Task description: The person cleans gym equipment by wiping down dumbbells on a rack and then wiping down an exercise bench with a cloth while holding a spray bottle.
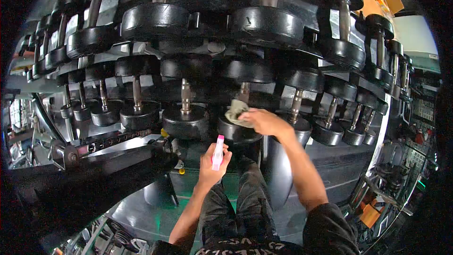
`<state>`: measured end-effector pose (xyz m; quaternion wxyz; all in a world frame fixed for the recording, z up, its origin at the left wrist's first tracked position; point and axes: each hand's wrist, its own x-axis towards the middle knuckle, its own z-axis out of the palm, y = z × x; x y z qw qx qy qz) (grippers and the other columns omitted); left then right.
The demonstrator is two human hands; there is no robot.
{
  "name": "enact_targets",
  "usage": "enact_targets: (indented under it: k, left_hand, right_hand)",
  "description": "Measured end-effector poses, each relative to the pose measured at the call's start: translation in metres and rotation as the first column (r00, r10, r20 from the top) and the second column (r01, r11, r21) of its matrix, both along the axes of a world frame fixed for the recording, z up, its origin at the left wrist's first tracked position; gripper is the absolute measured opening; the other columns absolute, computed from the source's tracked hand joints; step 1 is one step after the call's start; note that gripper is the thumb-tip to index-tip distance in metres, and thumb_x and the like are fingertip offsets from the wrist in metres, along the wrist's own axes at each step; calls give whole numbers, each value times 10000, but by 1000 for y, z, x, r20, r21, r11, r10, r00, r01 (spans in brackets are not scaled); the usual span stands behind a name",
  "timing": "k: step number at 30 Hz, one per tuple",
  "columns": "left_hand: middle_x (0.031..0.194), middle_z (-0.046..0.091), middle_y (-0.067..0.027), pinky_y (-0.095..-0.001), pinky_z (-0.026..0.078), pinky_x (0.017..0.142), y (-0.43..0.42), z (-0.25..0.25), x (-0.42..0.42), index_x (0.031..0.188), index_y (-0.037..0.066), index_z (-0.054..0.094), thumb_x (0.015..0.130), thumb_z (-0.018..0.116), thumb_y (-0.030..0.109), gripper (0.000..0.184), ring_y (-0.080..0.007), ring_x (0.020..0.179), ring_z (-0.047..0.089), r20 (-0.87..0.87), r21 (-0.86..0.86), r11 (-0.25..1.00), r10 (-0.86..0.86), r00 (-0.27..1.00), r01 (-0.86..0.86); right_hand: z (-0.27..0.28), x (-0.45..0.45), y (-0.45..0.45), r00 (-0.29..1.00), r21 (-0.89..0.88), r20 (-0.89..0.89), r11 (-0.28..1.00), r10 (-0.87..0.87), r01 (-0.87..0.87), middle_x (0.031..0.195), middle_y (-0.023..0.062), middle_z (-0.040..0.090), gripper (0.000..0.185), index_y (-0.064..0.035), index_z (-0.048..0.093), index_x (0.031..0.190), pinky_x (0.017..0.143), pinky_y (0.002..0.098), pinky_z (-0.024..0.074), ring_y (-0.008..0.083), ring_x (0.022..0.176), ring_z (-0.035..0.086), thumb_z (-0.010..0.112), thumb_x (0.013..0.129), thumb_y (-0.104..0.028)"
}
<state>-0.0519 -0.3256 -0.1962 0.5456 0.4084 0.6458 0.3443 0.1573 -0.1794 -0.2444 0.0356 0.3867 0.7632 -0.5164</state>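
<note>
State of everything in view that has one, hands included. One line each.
Left hand: closed around the pink-and-white object
Pink-and-white object: held, pink end pointing away from the person
Right hand: closed on the cloth
Cloth: crumpled, apparently against the dumbbell below it
Dumbbell under the cloth: racked, partly covered
Upper-row dumbbells: racked
Other lower-row dumbbells: racked

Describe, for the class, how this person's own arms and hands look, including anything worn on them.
The left hand and right hand wear no gloves, and no watch shows at either wrist. The left forearm and right forearm are uncovered. The right sleeve is black, loose and without visible markings.
</note>
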Motion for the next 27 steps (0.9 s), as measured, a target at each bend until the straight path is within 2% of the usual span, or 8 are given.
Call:
enact_targets:
  k: [4, 6, 7, 9, 11, 21, 25, 27]
  left_hand:
    - [782, 573, 13, -214, 410, 515, 4, 8, 3, 1009, 65, 571, 854, 671, 58, 185, -35, 603, 486, -52, 155, 986, -46, 998, 54]
    - [782, 573, 14, -214, 409, 523, 3, 11, 3, 1005, 63, 572, 855, 670, 61, 179, -35, 610, 488, -50, 133, 990, -39, 998, 45]
    - [782, 573, 14, -214, 409, 530, 3, 12, 3, 1001, 61, 574, 856, 669, 65, 174, -35, 618, 490, -48, 111, 993, -31, 998, 37]
    - [782, 574, 15, -211, 407, 529, 1, 7, 3, 997, 57, 575, 856, 669, 64, 169, -34, 618, 491, -39, 90, 996, -13, 999, 17]
    - [783, 575, 17, -208, 405, 528, -2, 4, 6, 992, 53, 576, 857, 669, 64, 164, -34, 617, 492, -31, 62, 998, 8, 1000, -6]
    - [745, 595, -3, -237, 428, 525, -3, 10, 25, 994, 47, 581, 844, 678, 54, 179, -63, 571, 517, -49, 72, 996, 53, 997, -50]
    - [723, 609, -31, -260, 442, 553, -2, 12, 24, 995, 46, 584, 838, 677, 51, 182, -90, 586, 528, -21, 98, 988, 122, 992, -120]
    - [763, 602, -19, -234, 435, 526, 0, 13, 23, 998, 33, 575, 847, 672, 49, 180, -70, 575, 527, -42, 108, 988, 113, 993, -108]
  right_hand:
    - [41, 20, 37, 912, -265, 403, 964, 79, 33, 1105, 175, 634, 321, -58, 626, 1108, 889, 401, 495, 345, 1001, 606, 478, 823, -48]
    - [-9, 36, 38, 687, 5, 720, 989, 101, -151, 1060, 194, 645, 299, -68, 632, 1080, 848, 448, 501, 380, 971, 622, 549, 798, -121]
    - [-27, 36, 38, 689, 6, 718, 989, 100, -150, 1060, 194, 645, 299, -68, 632, 1080, 848, 448, 501, 380, 971, 622, 549, 798, -121]
    - [-65, 33, 37, 956, 65, 234, 984, -178, 167, 1075, 222, 632, 258, -31, 633, 1029, 867, 456, 486, 395, 989, 612, 541, 820, -150]
    - [-121, 24, 17, 983, -180, 160, 976, -93, 122, 1128, 239, 614, 339, -15, 613, 1147, 945, 424, 439, 366, 1065, 577, 509, 870, -179]
    - [-29, 16, 9, 924, -30, 381, 999, 26, -16, 1066, 207, 631, 245, -104, 645, 1062, 866, 445, 473, 383, 987, 604, 514, 857, -126]
    - [14, 16, 14, 988, 62, 117, 992, 98, -106, 1080, 180, 643, 253, -101, 673, 1007, 873, 450, 495, 361, 1035, 611, 527, 803, -133]
    - [41, -6, 23, 986, -12, 160, 999, 54, -53, 1048, 179, 653, 233, -102, 681, 984, 857, 458, 501, 365, 1010, 622, 535, 810, -155]
